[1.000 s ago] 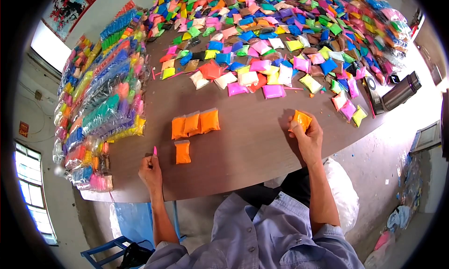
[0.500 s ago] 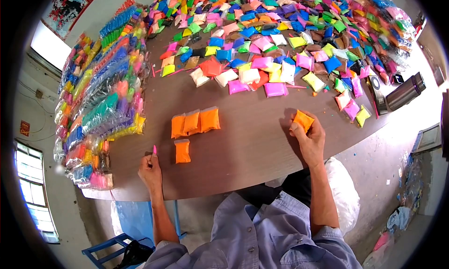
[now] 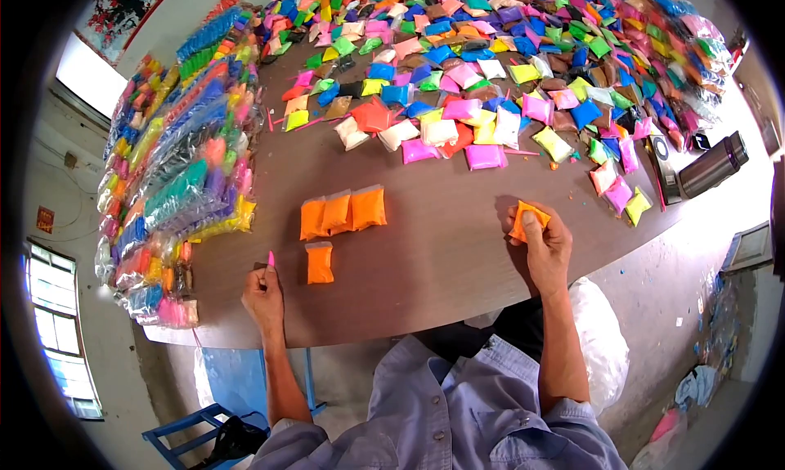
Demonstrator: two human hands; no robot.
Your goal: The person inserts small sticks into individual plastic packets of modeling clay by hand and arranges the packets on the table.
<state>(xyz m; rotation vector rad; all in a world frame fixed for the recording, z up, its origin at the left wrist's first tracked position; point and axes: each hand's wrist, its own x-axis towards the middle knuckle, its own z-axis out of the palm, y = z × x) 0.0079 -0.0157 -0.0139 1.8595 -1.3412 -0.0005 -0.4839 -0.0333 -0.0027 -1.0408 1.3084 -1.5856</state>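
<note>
In my right hand [image 3: 549, 245] is a small orange packet [image 3: 527, 223], held just above the table's right front part, with my thumb pressed across its face. My left hand [image 3: 263, 297] is closed at the table's front left edge, gripping a thin pink stick [image 3: 271, 259] whose pointed tip sticks up past the fingers; the rest of it is hidden. Between the hands, closer to the left one, three orange packets [image 3: 336, 213] lie in an overlapping row. A single orange packet [image 3: 320, 263] lies just below that row.
Loose packets of many colours [image 3: 458, 110] cover the back of the table [image 3: 433, 282]. Bagged bundles of coloured packets [image 3: 176, 184] are piled along the left side. At the right stand a dark metal flask [image 3: 711, 166] and a flat black device [image 3: 662, 169] with a round dial.
My right thumb has moved up onto the face of the orange packet, which has turned slightly in the fingers. My left hand and the packets on the table stay put.
</note>
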